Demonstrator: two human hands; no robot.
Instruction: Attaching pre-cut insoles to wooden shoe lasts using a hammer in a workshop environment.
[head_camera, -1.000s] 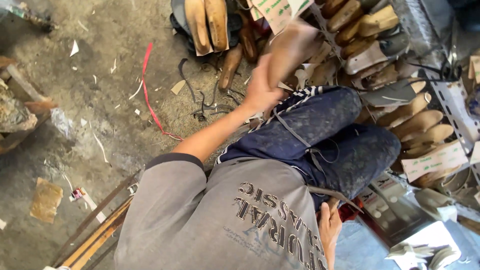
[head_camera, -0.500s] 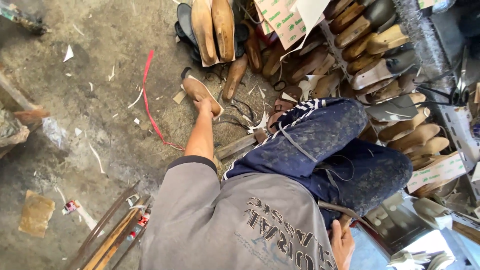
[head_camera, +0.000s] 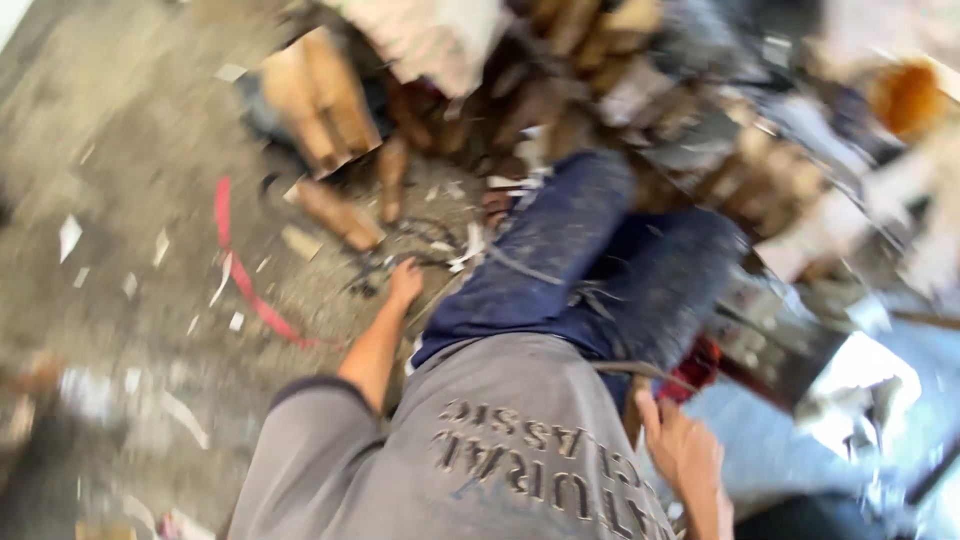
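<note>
The view is blurred by motion. My left hand (head_camera: 405, 281) is stretched down to the dusty floor (head_camera: 130, 180), beside a dark tangle of scraps (head_camera: 385, 262); blur hides whether its fingers hold anything. A wooden shoe last (head_camera: 338, 214) lies on the floor just beyond it, apart from the hand. My right hand (head_camera: 684, 450) rests low by my hip, fingers apart, holding nothing. My legs in dark blue trousers (head_camera: 580, 260) stretch forward between the two hands.
A pair of wooden lasts on a dark sole (head_camera: 318, 98) lies further out. A heap of lasts (head_camera: 560, 70) fills the top and right. A red strip (head_camera: 245, 275) and paper scraps litter the floor on the left.
A second ago my left hand held a last up in the air, then set it on the floor. Now the hand has drawn back from it. The camera has swung sharply.
</note>
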